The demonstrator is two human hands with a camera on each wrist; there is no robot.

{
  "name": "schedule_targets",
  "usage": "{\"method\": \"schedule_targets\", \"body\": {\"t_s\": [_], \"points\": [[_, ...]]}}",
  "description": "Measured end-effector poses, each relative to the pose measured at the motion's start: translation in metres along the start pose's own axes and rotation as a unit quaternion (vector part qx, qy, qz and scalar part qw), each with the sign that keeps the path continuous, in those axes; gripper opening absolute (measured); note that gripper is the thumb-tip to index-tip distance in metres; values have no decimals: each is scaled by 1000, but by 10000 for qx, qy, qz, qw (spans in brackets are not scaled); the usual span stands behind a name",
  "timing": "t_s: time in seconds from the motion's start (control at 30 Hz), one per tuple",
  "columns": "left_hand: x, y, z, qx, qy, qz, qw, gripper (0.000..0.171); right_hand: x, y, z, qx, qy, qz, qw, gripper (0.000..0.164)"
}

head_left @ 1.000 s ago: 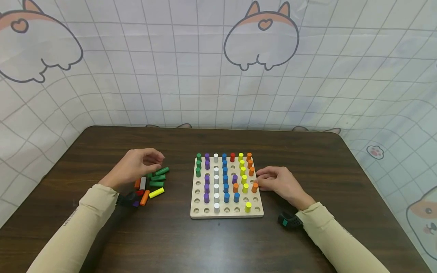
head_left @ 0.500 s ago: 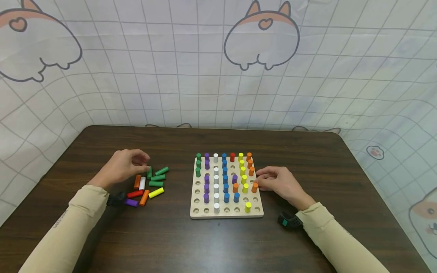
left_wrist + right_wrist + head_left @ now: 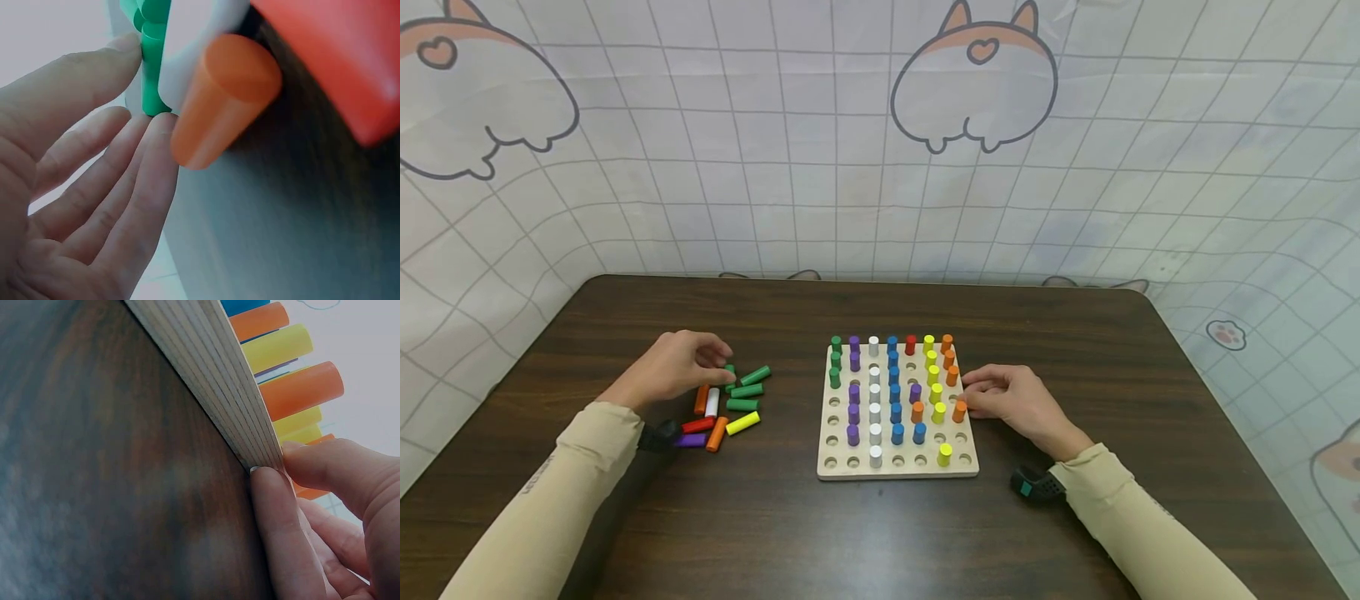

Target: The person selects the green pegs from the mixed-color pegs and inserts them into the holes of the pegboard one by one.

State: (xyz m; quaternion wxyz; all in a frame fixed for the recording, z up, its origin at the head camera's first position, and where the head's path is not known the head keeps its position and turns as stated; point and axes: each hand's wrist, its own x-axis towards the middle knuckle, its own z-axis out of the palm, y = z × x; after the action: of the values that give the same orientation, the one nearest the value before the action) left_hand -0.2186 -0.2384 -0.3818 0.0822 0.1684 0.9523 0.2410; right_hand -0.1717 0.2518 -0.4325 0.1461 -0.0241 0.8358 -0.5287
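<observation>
My left hand (image 3: 681, 367) is over the loose pegs at the left, its fingers nearly straight. In the left wrist view its thumb and fingertips lie on either side of a green peg (image 3: 152, 72); whether they touch it I cannot tell. Beside the fingertips is an orange peg (image 3: 228, 103), with a white peg (image 3: 187, 50) behind it. On the right, my right hand (image 3: 1018, 404) pinches the right edge of the wooden pegboard (image 3: 838, 474), thumb at the top face and index finger against the side. The board carries rows of upright coloured pegs, with several bare holes toward the front and left.
Several green pegs (image 3: 747, 390), a yellow peg (image 3: 743, 424), an orange peg (image 3: 717, 434), a red peg (image 3: 698, 425) and a purple peg (image 3: 692, 440) lie loose on the dark table (image 3: 880, 542). A patterned cloth (image 3: 820, 183) hangs behind it.
My left hand has drawn back leftward from over the pegs, then shifted slightly right to the green peg. The purple and red pegs have been nudged. My right hand stays at the board.
</observation>
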Motion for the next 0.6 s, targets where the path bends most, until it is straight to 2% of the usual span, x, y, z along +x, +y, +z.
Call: {"method": "schedule_targets", "body": {"t_s": [0.23,0.6], "points": [[6,6,-1,13,-129,-51,9999,36,1,0,0,-12,-4,11,10000,40],[15,6,-4,125,-355,-139,9992,32,0,0,1,-48,52,17,10000,39]]}}
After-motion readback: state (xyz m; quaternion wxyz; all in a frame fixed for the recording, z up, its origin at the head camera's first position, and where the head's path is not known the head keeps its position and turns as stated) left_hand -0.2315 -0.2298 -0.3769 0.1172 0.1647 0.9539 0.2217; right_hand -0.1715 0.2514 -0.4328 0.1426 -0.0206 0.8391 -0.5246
